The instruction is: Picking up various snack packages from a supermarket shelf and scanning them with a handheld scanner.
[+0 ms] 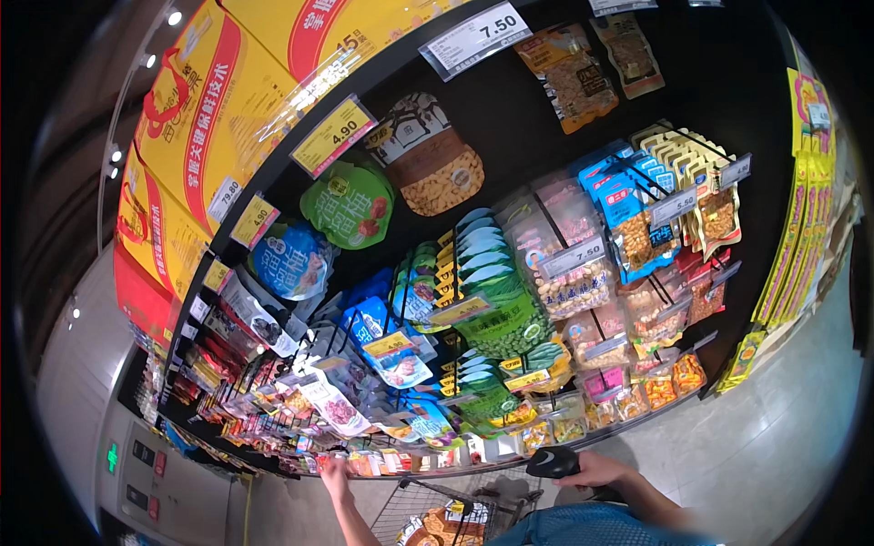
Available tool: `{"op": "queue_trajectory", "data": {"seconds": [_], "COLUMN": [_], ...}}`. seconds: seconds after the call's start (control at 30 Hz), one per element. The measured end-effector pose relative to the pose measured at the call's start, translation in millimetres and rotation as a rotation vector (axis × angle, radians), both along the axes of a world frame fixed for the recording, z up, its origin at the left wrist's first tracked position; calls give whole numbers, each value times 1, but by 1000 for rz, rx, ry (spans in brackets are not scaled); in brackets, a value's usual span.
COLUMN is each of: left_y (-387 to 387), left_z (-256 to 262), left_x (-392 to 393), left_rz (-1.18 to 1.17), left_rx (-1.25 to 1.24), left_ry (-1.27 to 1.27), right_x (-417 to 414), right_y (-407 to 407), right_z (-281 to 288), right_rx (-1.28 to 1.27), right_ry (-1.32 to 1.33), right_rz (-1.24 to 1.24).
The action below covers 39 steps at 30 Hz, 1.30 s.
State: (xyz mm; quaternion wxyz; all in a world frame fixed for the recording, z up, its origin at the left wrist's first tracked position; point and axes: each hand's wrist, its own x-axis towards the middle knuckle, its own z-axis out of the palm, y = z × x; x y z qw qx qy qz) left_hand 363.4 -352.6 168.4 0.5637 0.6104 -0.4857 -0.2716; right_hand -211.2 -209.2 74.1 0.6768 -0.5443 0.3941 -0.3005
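Note:
Low in the view, my left hand (pixel 336 472) reaches to the lower edge of a snack shelf, near small packs; whether it touches one is too small to tell. My right hand (pixel 593 471) is closed around a black handheld scanner (pixel 554 462), to the right of the cart. Between the hands stands a wire shopping cart (pixel 403 508) with several nut bags (pixel 464 522) inside. Above them, green pea bags (pixel 509 314), blue snack bags (pixel 386 341) and clear peanut bags (pixel 577 286) hang from hooks with price tags.
Yellow and red gift boxes (pixel 212 109) stand on the top shelf at the left. Metal hooks and price tags (pixel 577 256) stick out from the dark rack. Yellow hanging packs (pixel 792 239) line its right end. Pale floor tiles (pixel 724 443) show at the lower right.

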Motion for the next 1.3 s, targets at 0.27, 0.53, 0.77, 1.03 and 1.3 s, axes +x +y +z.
{"op": "queue_trajectory", "data": {"seconds": [0.27,0.53,0.77,1.03,1.3], "left_y": [-97,-212,-327,-345,-327], "left_z": [229,316,317,299,294], "left_x": [-240,-428,-472,-483,-501], "left_rz": [-589,-904,-711,-429,-391], "left_rx": [-311,-358,-280,-291,-387], "left_ry": [-223,-419,-424,-45,-91], "right_x": [-3,-19,-33,-51,-52], "right_y": [3,16,34,38,30], "right_z": [-27,-5,5,-4,-17], "right_rx": [29,67,119,92,57], "right_ry": [30,79,18,-25,-22], "right_rz": [-82,-175,-323,-450,-457]}}
